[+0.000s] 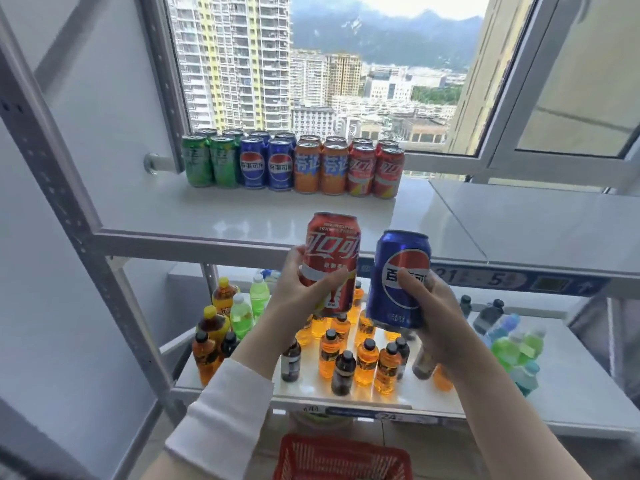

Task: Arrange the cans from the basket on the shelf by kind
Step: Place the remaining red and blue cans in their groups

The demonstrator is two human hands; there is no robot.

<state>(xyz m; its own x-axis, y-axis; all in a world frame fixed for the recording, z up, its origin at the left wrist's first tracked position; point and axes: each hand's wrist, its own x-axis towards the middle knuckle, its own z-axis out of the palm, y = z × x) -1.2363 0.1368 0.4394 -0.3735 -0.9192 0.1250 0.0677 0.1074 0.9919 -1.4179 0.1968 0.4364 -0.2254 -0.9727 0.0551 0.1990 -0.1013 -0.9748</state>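
The left hand [298, 294] grips a smooth, cylindrical red can [330, 258] of glossy metal, its fingers [323, 283] clamped round the lower half, thumb across the front; white Chinese Coca-Cola lettering runs over the red, above a pale wavy band. The right hand [434, 308] holds a shiny blue can [398, 271] just beside it, fingers [408, 280] wrapped round the body, the thumb lying over the round red, white and blue Pepsi emblem with its Chinese characters. Both cans are upright in the air, in front of the edge of the shelf [242, 216], a glossy white board on a grey perforated metal frame. At the back of that board, by the window [346, 81], more cans stand sorted in two-deep rows: green cans [204, 162] whose writing is too blurred to read, blue cans [266, 164] with the same Pepsi emblem, orange cans [320, 168] with blue Chinese lettering, and red cans [375, 169] with the white Coca-Cola script. A blue label strip [495, 279] on the shelf edge shows a large "5". On the lower shelf [571, 375] stand translucent plastic bottles [365, 358], orange, dark, green and pale blue, capped. The red plastic mesh basket [343, 459] sits at the bottom edge of the view, below the hands. A white ribbed sleeve [221, 420] covers the left forearm.
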